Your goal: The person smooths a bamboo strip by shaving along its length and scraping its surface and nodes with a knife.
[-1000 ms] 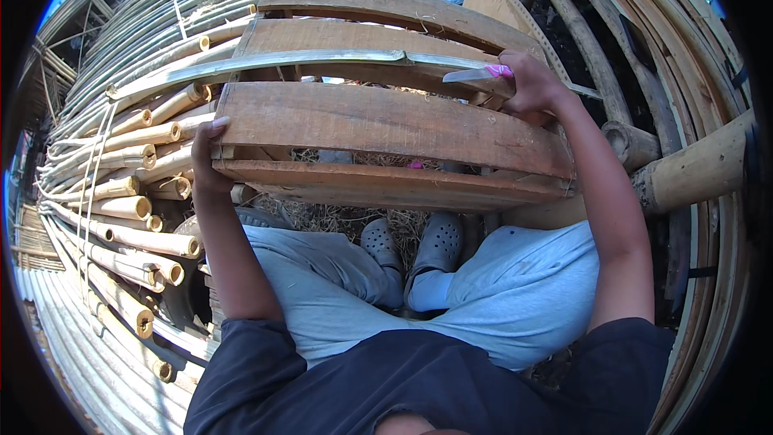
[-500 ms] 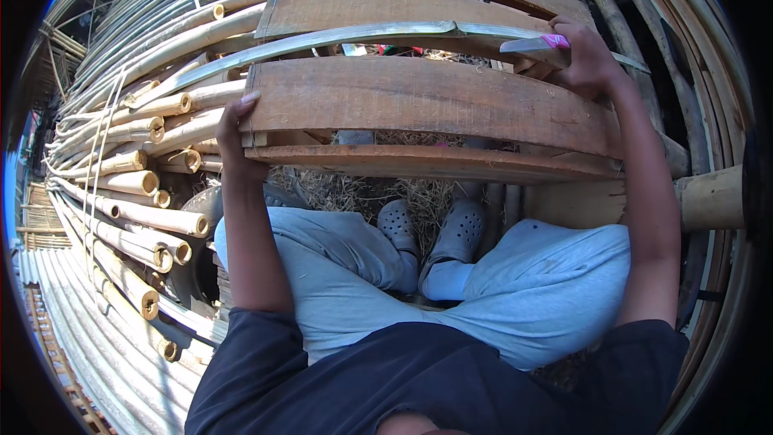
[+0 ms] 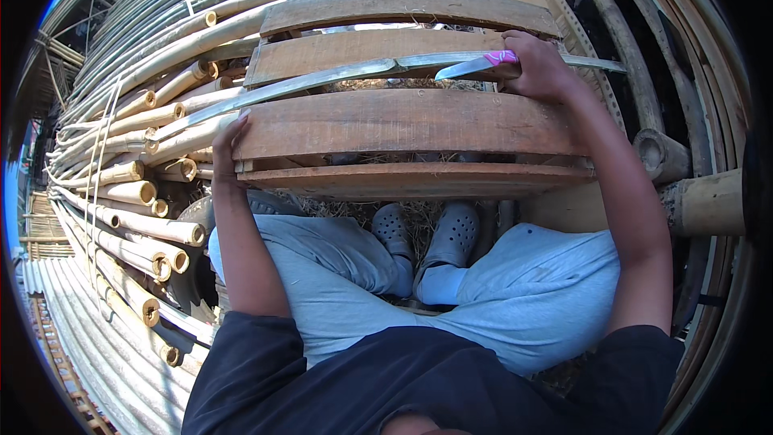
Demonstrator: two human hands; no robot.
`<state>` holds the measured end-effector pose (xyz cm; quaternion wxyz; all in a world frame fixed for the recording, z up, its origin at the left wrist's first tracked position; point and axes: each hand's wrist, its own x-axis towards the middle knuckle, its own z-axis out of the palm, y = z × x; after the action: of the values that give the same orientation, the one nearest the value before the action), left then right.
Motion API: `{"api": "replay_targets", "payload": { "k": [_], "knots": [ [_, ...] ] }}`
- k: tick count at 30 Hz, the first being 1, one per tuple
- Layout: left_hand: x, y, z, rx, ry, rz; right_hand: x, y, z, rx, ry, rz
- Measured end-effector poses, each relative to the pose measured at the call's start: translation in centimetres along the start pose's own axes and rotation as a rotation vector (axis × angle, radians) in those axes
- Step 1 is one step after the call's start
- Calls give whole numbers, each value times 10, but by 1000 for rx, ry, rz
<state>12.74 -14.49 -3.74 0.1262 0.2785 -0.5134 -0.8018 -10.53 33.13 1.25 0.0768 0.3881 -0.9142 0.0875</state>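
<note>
A low slatted wooden bench (image 3: pixel 411 125) stands in front of my knees. My left hand (image 3: pixel 229 145) is wrapped round its left end, thumb up by the near slat. At the right end, my right hand (image 3: pixel 538 71) is closed on a knife (image 3: pixel 465 69) with a pink handle, its blade pointing left. That hand also rests against the bench's slats; its fingertips are partly hidden. A long pale split bamboo strip (image 3: pixel 322 76) lies across the bench, passing by the knife and my right hand, its left end reaching over the bamboo pile.
Stacked bamboo poles (image 3: pixel 161 225) fill the left side, cut ends facing me. Corrugated sheeting (image 3: pixel 88 330) lies at the lower left. A thick bamboo pole (image 3: pixel 708 203) juts in at the right, near a wooden board (image 3: pixel 564 16). Straw covers the ground by my grey clogs (image 3: pixel 451 234).
The bench has shifted nearer to me and slightly left, with both hands on it. The knife and the bamboo strip have moved along with it.
</note>
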Motion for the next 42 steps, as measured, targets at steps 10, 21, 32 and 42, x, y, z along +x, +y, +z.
{"api": "replay_targets", "payload": {
  "k": [10,21,32,42],
  "knots": [
    [43,-15,-26,56,47,43,29,4,24,10,-90,-14],
    [-10,16,28,-5,-4,108,0,25,-6,31,-2,82],
    [19,9,-36,513,-74,752,-27,8,-24,45,73,28],
    [-73,47,60,-15,-154,199,-38,19,-37,60,116,-22]
  ]
}}
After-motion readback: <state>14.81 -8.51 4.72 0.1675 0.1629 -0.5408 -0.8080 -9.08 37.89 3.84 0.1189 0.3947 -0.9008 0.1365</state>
